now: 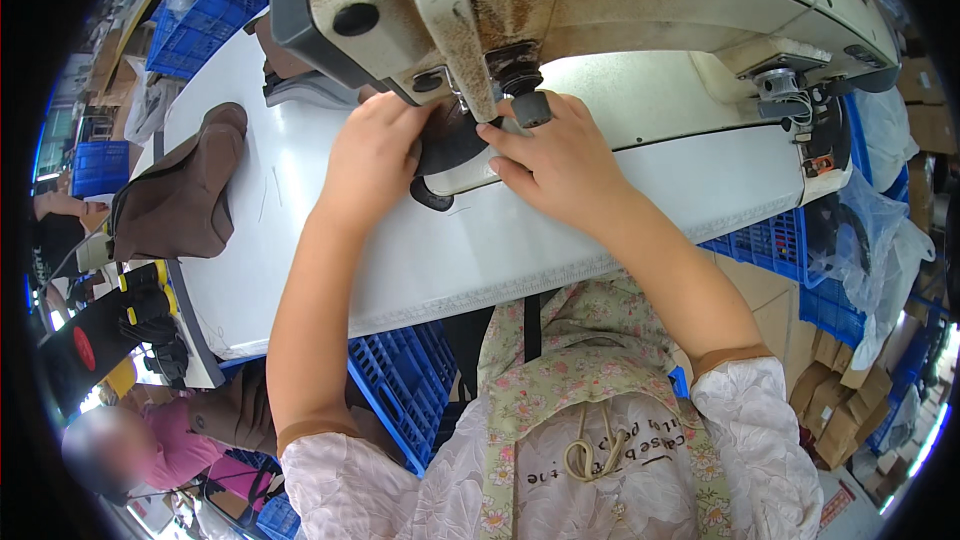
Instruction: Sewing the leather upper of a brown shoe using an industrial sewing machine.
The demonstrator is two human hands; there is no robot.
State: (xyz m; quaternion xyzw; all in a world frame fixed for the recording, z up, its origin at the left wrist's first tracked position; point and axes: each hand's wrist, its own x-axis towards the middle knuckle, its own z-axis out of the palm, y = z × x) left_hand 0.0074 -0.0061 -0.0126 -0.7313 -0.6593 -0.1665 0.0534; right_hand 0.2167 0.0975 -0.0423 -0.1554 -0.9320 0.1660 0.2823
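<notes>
Under the head of an industrial sewing machine (440, 30) lies a dark brown, curved shoe piece (452, 148), mostly covered by the machine and my fingers. My left hand (375, 145) grips the piece's left side, its fingertips hidden behind the machine head. On the other side my right hand (560, 155) is closed at the piece's edge, thumb and forefinger near the presser area. The needle cannot be made out. A brown boot upper (185, 195) lies on the white table (480, 250), left of my left hand.
More brown and grey pieces (310, 85) lie behind my left hand. Blue crates stand at the far left (205, 15), under the table (405, 380) and at the right (765, 240). Clear plastic bags (870, 240) hang at the right. A person in pink (190, 445) sits at lower left.
</notes>
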